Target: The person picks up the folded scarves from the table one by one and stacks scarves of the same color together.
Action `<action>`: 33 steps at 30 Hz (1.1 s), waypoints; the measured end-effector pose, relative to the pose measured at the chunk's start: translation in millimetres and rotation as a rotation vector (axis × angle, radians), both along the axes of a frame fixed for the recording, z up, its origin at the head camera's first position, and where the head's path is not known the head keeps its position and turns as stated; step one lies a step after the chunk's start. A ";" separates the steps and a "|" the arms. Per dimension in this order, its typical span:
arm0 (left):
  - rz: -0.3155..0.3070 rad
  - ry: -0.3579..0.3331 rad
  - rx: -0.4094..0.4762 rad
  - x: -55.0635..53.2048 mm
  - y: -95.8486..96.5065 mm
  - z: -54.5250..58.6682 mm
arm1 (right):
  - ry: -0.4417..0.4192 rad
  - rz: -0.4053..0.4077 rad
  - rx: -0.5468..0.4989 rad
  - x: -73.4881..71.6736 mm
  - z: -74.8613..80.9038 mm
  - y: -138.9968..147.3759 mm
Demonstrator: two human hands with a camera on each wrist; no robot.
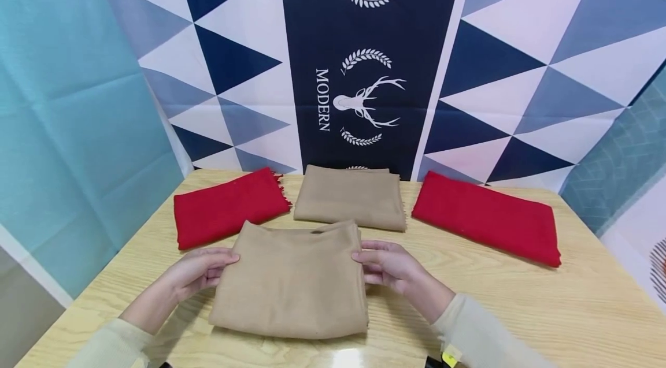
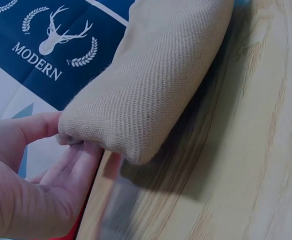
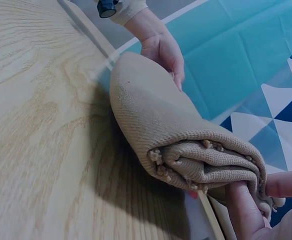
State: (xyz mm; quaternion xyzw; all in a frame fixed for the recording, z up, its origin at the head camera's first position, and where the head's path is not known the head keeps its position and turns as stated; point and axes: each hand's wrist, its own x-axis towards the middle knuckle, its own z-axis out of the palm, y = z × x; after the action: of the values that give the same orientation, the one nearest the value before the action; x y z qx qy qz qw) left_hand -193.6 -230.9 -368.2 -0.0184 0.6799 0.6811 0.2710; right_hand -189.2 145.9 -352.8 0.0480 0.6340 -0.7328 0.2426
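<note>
A folded tan cloth (image 1: 291, 287) is held up over the front of the wooden table, its layers and tasselled edge showing in the right wrist view. My left hand (image 1: 200, 270) pinches its left side, thumb on top and fingers beneath. On the opposite side my right hand (image 1: 390, 267) pinches it the same way. The left wrist view shows the woven fold of the tan cloth (image 2: 146, 85) between thumb and fingers, with a shadow on the wood below. In the right wrist view the cloth (image 3: 156, 105) sags between both hands.
Along the back of the wooden table (image 1: 520, 310) lie a folded red cloth (image 1: 229, 206) at left, another folded tan cloth (image 1: 351, 197) in the middle and a second red cloth (image 1: 489, 218) at right. A patterned curtain (image 1: 250, 67) hangs behind; a teal sheet (image 1: 67, 108) hangs at left.
</note>
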 end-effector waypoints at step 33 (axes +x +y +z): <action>0.014 0.023 -0.104 -4.2 -14.5 2.9 | -0.031 -0.075 0.035 1.2 -6.6 -20.8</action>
State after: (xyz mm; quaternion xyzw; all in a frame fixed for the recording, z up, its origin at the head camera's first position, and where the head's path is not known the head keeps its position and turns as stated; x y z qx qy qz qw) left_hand -197.8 -245.3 -365.3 -0.0295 0.7173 0.6468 0.2573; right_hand -188.1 125.1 -359.5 0.0875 0.6407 -0.7292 0.2238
